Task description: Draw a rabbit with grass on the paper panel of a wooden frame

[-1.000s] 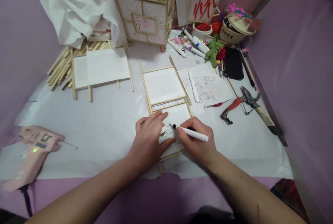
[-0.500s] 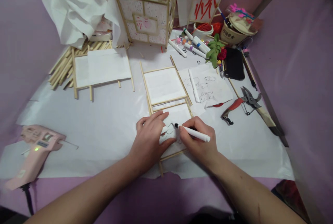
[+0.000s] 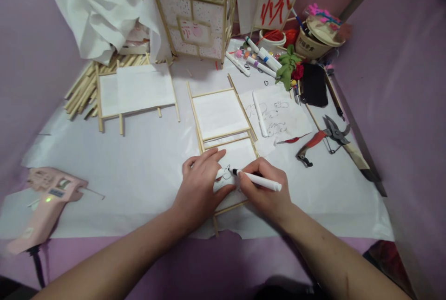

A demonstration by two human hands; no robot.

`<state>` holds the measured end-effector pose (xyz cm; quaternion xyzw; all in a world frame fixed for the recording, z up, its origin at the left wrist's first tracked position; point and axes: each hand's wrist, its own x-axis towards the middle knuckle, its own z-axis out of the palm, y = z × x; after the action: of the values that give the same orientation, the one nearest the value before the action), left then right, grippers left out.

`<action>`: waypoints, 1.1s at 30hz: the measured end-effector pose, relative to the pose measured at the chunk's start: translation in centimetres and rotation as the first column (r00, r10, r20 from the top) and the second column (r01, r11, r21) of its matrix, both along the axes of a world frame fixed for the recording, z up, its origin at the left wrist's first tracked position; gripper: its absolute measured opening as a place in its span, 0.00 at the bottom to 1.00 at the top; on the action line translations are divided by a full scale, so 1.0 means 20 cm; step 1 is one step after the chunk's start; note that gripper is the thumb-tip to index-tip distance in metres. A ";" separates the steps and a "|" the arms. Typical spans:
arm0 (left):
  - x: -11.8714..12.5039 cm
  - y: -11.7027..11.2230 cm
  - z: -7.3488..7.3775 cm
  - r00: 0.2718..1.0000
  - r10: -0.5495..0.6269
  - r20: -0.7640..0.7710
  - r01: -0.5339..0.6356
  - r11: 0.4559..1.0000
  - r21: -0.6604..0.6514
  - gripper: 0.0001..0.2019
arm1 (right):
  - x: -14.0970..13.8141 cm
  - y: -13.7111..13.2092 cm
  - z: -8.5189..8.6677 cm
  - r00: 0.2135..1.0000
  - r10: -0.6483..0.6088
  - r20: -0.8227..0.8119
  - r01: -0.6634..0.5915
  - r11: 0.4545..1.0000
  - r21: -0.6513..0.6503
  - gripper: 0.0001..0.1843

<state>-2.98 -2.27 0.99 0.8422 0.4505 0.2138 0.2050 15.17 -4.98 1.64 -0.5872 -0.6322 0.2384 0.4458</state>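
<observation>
A bamboo-stick frame covered with white paper (image 3: 219,114) lies in the middle of the work surface. My left hand (image 3: 200,184) rests flat on its near panel, fingers stretched out, pressing the paper down. My right hand (image 3: 266,188) is closed on a white marker (image 3: 259,180) whose black tip touches the paper beside a small black line drawing. A sheet with sketched rabbits (image 3: 278,116) and a white pen (image 3: 259,114) on it lies just right of the frame.
A pink glue gun (image 3: 43,207) with a lit green light lies at the near left. Red-handled pliers (image 3: 322,140) lie at the right. A second paper frame (image 3: 134,91), loose bamboo sticks (image 3: 81,93), a standing lantern (image 3: 195,12), markers (image 3: 259,61) and a cup (image 3: 311,42) fill the back.
The marker tip has shifted a little over the drawing, first right, then back left. My left hand has stayed put on the paper.
</observation>
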 end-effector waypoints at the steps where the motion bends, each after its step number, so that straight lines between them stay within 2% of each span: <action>1: 0.00 0.00 0.00 1.000 0.001 0.000 -0.001 1.000 -0.001 0.16 | 0.00 0.00 0.00 1.000 0.007 -0.004 -0.007 1.000 0.004 0.09; 15: 0.00 0.00 0.00 1.000 -0.012 -0.008 0.012 1.000 0.002 0.16 | 0.00 0.00 0.01 1.000 0.019 0.002 -0.019 0.999 0.027 0.09; 33: 0.00 0.00 -0.01 1.000 -0.002 -0.013 0.002 1.000 0.017 0.19 | 0.00 -0.01 -0.02 0.999 -0.052 0.015 0.051 0.998 0.041 0.09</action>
<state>-3.02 -2.27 0.69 0.8458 0.4490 0.2120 0.1951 15.22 -5.16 1.27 -0.5959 -0.6253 0.2090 0.4585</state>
